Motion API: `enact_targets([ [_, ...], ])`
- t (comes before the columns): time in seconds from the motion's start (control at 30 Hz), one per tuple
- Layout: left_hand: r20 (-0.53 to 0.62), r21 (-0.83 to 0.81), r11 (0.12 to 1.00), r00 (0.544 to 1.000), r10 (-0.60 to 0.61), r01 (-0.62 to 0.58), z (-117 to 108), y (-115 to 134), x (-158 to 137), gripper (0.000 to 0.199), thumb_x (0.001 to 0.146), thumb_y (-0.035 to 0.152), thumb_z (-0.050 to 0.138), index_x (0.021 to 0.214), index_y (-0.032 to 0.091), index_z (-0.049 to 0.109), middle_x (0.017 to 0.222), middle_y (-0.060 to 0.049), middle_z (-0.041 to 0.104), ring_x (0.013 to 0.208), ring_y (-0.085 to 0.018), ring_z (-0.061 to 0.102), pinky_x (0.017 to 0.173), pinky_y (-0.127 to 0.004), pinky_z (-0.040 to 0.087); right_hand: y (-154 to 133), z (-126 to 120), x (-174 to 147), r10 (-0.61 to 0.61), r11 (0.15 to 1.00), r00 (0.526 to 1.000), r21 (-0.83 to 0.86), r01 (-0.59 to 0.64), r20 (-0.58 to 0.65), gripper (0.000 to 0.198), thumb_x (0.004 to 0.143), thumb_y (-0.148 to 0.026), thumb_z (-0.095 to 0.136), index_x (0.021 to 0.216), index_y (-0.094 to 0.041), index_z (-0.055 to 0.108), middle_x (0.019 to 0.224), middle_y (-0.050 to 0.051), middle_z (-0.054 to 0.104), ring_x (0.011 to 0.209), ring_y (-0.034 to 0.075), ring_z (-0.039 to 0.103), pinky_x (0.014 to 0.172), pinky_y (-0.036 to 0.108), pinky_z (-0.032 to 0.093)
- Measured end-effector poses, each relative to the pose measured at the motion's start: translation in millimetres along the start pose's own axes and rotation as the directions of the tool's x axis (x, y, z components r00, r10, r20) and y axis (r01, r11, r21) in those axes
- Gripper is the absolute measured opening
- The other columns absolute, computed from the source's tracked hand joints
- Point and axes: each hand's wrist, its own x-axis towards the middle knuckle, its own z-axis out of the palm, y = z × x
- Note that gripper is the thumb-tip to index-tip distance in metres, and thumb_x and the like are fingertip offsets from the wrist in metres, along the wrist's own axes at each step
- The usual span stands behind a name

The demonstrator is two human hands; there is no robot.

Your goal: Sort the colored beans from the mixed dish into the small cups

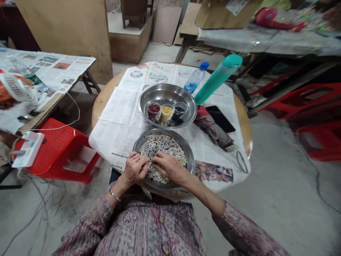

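Note:
A shallow steel bowl (190,156) at the near side of the table holds a mix of tiny white, yellow, dark red and black grains or beads (166,144). My left hand (135,167), a bangle on its wrist, has its fingers curled over the bowl's left edge. Above the mix my right hand (169,166) is bent, fingertips together close to the left ones. Whatever the fingertips pinch is too small to make out. Behind stands a second steel bowl (167,93) with three clear cups in it: a dark red one (153,111), a yellow one (166,113) and a black one (179,111).
Newspaper (112,121) covers the round table. A blue-capped bottle (195,76), a green tube (220,78), a crumpled cloth (213,128) and a black phone-like slab (221,119) lie around the far bowl. Left are a red stool (58,149) and a power strip (28,149).

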Motion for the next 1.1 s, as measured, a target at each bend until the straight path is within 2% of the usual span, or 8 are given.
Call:
enact_targets([
  [0.1, -0.015, -0.008, 1.0, 1.0, 0.013, -0.013, 0, 0, 0, 0.017, 0.096, 0.015, 0.046, 0.088, 0.018, 0.06, 0.071, -0.001, 0.064, 0.067, -0.016, 0.058, 0.077, -0.034, 0.042, 8, -8, -10, 0.061, 0.994, 0.995, -0.092, -0.053, 0.084, 0.018, 0.092, -0.012, 0.053, 0.09, -0.021, 0.068, 0.087, 0.004, 0.064, 0.082, 0.016, 0.059, 0.071, 0.027, 0.046],
  [0.23, -0.018, -0.022, 1.0, 1.0, 0.018, -0.018, 0, 0, 0, 0.015, 0.096, 0.015, 0.047, 0.09, 0.018, 0.06, 0.073, -0.001, 0.065, 0.069, -0.015, 0.058, 0.079, -0.034, 0.042, 19, -17, -14, 0.126, 0.982, 0.992, -0.149, -0.12, 0.032, 0.02, 0.091, -0.011, 0.055, 0.097, -0.022, 0.07, 0.095, 0.005, 0.069, 0.094, 0.019, 0.062, 0.078, 0.028, 0.047],
  [0.4, -0.024, -0.026, 1.0, 1.0, 0.009, -0.01, 1, -1, -2, 0.017, 0.096, 0.015, 0.044, 0.09, 0.018, 0.06, 0.072, -0.001, 0.063, 0.068, -0.015, 0.057, 0.079, -0.034, 0.041, 17, -26, -4, 0.141, 0.987, 0.99, -0.081, -0.139, 0.025, 0.017, 0.092, -0.016, 0.054, 0.092, -0.021, 0.071, 0.088, 0.004, 0.072, 0.082, 0.017, 0.066, 0.073, 0.027, 0.048],
  [0.5, -0.024, -0.043, 0.999, 1.0, 0.004, -0.006, 1, -1, -3, 0.016, 0.096, 0.017, 0.044, 0.091, 0.018, 0.06, 0.072, -0.001, 0.063, 0.068, -0.015, 0.056, 0.08, -0.035, 0.04, 20, -41, 11, 0.187, 0.982, 0.976, 0.043, -0.183, -0.109, 0.017, 0.091, -0.02, 0.054, 0.092, -0.021, 0.071, 0.092, 0.004, 0.074, 0.085, 0.018, 0.069, 0.077, 0.028, 0.049],
  [0.67, -0.037, -0.053, 0.999, 0.999, -0.005, 0.003, 3, -2, -4, 0.014, 0.094, 0.016, 0.045, 0.09, 0.018, 0.059, 0.071, -0.001, 0.062, 0.068, -0.016, 0.054, 0.079, -0.035, 0.04, 45, -78, 49, 0.383, 0.922, 0.842, 0.212, -0.323, -0.38, 0.02, 0.087, -0.031, 0.057, 0.09, -0.023, 0.075, 0.09, 0.004, 0.077, 0.08, 0.02, 0.07, 0.074, 0.032, 0.05],
  [0.8, -0.043, -0.076, 0.997, 0.999, -0.004, 0.0, 3, -3, -5, 0.013, 0.094, 0.016, 0.046, 0.093, 0.018, 0.059, 0.072, -0.001, 0.063, 0.068, -0.016, 0.054, 0.078, -0.034, 0.04, 73, -99, 84, 0.52, 0.847, 0.745, 0.136, -0.514, -0.419, 0.024, 0.084, -0.034, 0.059, 0.094, -0.023, 0.078, 0.089, 0.006, 0.078, 0.081, 0.022, 0.069, 0.072, 0.034, 0.049],
  [0.93, -0.046, -0.094, 0.996, 0.999, -0.006, 0.002, 4, -4, -7, 0.012, 0.093, 0.016, 0.046, 0.095, 0.018, 0.058, 0.074, -0.001, 0.063, 0.069, -0.015, 0.055, 0.08, -0.034, 0.04, 87, -106, 113, 0.552, 0.797, 0.762, -0.054, -0.602, -0.339, 0.026, 0.085, -0.03, 0.056, 0.097, -0.025, 0.079, 0.098, 0.008, 0.078, 0.09, 0.024, 0.069, 0.073, 0.034, 0.048],
  [1.1, -0.062, -0.095, 0.995, 0.998, -0.009, 0.003, 5, -5, -8, 0.012, 0.093, 0.015, 0.046, 0.094, 0.019, 0.057, 0.073, -0.001, 0.062, 0.069, -0.015, 0.055, 0.081, -0.034, 0.04, 91, -101, 132, 0.527, 0.767, 0.803, -0.252, -0.59, -0.279, 0.028, 0.085, -0.027, 0.055, 0.099, -0.026, 0.079, 0.099, 0.01, 0.077, 0.09, 0.025, 0.068, 0.073, 0.034, 0.046],
])
